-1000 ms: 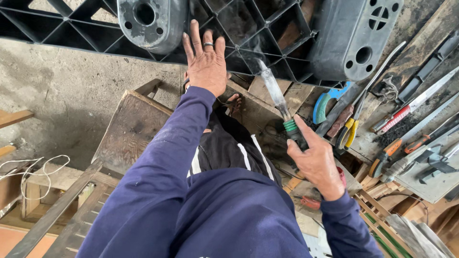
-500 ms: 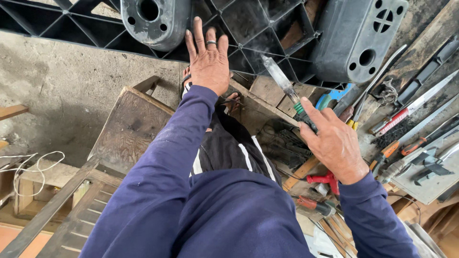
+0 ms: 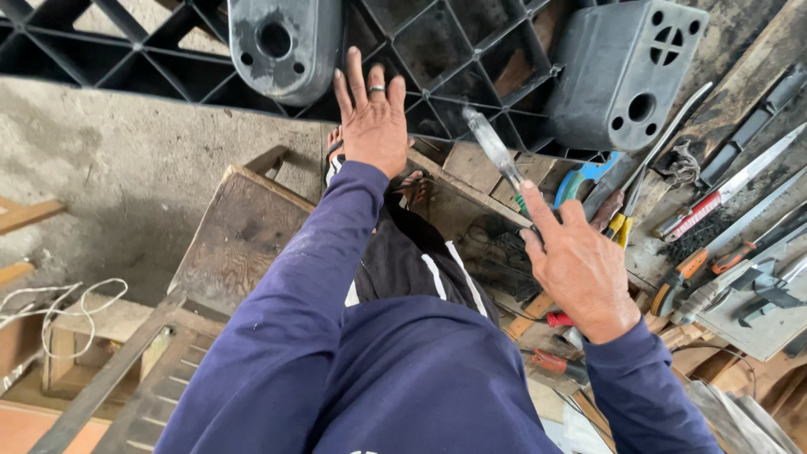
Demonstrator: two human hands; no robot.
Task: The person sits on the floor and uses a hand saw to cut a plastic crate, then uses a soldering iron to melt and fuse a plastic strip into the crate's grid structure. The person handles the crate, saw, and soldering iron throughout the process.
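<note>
While the left hand (image 3: 371,126) lies spread flat, right-hand fingers (image 3: 538,208) pinch a green-handled, grey-bladed tool (image 3: 496,157).

Green-collared screwdriver (image 3: 498,160), tilted, in fingers (image 3: 538,206)

Grey concrete floor (image 3: 109,168); worn wooden stool (image 3: 239,240); daylight.

- Open gap between left hand (image 3: 371,126) and right hand (image 3: 580,269); only 1 screwdriver (image 3: 502,161) crosses it.
- 2 grey housings (image 3: 286,42) block above; tools (image 3: 723,202) crowd the right.
</note>
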